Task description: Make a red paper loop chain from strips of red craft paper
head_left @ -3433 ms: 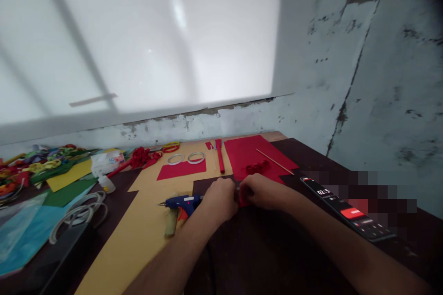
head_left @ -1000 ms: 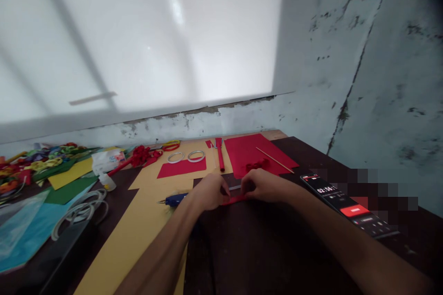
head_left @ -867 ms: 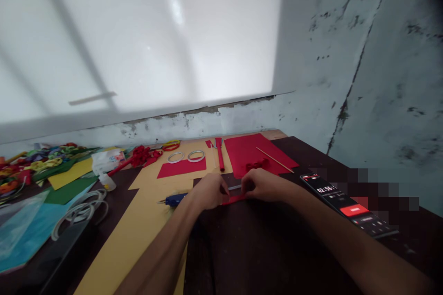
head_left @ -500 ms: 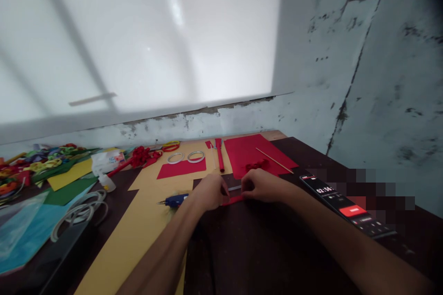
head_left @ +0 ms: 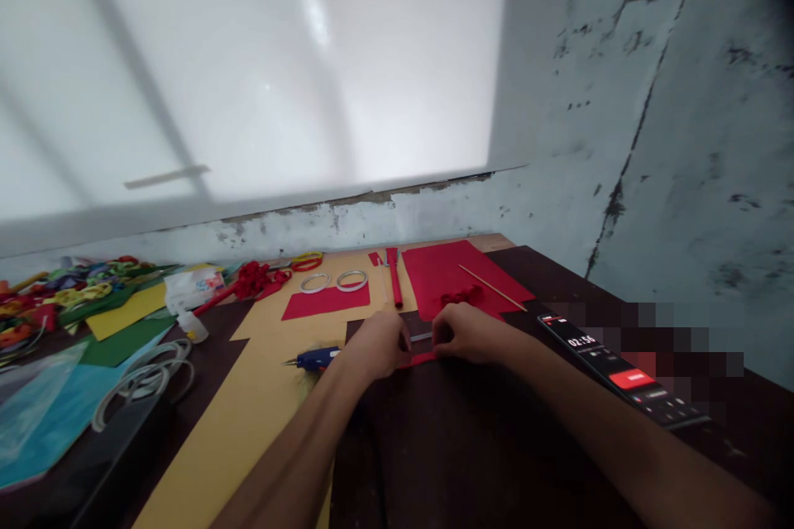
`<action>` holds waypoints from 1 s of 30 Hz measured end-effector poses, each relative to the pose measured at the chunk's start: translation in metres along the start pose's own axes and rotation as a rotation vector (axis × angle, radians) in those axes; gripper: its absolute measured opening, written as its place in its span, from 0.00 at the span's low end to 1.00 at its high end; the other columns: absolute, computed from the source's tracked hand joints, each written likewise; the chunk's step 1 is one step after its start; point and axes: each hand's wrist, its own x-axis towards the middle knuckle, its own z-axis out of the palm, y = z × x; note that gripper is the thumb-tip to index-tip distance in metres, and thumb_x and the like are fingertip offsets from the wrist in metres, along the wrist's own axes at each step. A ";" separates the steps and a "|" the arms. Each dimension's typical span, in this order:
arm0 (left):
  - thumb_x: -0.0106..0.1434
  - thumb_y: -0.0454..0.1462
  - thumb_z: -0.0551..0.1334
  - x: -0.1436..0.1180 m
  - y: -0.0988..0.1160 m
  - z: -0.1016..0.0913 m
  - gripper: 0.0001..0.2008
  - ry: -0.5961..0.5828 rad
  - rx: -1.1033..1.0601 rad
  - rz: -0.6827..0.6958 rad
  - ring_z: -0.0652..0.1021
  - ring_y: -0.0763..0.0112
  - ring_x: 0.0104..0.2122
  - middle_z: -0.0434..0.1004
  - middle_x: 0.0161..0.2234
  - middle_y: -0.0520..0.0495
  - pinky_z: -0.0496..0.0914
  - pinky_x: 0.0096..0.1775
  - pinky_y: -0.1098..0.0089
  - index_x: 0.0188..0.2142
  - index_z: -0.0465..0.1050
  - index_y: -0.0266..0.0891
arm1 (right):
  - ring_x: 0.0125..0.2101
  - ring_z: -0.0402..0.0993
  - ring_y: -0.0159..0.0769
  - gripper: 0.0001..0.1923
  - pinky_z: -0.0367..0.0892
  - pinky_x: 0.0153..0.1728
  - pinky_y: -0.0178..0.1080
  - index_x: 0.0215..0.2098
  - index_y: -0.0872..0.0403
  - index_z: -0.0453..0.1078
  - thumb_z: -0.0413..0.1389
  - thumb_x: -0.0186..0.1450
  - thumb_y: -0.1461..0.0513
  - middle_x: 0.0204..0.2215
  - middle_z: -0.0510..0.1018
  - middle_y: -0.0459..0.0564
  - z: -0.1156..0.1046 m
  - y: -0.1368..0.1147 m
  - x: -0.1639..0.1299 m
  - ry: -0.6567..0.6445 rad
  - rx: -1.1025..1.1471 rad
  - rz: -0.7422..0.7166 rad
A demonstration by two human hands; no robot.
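Note:
My left hand and my right hand face each other low over the dark table, fingers pinched. Between them runs a narrow red strip, apparently paper, with an end in each hand. Just behind the strip lies a thin pale strip or stick; whether my fingertips touch it too is hidden. Left of my left hand is a blue tool with a pointed metal tip. Beyond my right hand, a dark red twisted piece rests on a red sheet.
A thin wooden stick crosses the red sheet. Further left are a red roll, two silver rings, yellow-handled scissors and a small glue bottle. A phone lies right; a white cable and black box left.
Hardly anything differs. Both hands stay at the red strip with the same pinch, and the view has shifted very slightly.

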 end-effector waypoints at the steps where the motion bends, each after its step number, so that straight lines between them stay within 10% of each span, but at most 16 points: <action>1: 0.52 0.31 0.63 -0.001 0.001 -0.001 0.09 0.000 0.003 0.006 0.76 0.69 0.27 0.80 0.27 0.47 0.63 0.27 0.73 0.32 0.82 0.38 | 0.28 0.75 0.35 0.06 0.60 0.26 0.33 0.31 0.55 0.79 0.61 0.56 0.61 0.27 0.81 0.50 0.000 0.000 0.000 0.000 -0.006 0.007; 30: 0.49 0.24 0.56 -0.010 0.016 0.006 0.21 0.026 0.245 0.248 0.80 0.62 0.33 0.82 0.32 0.44 0.68 0.32 0.70 0.39 0.79 0.42 | 0.31 0.77 0.37 0.06 0.63 0.27 0.32 0.31 0.57 0.80 0.62 0.54 0.64 0.28 0.82 0.51 -0.013 0.010 -0.005 -0.058 0.088 0.077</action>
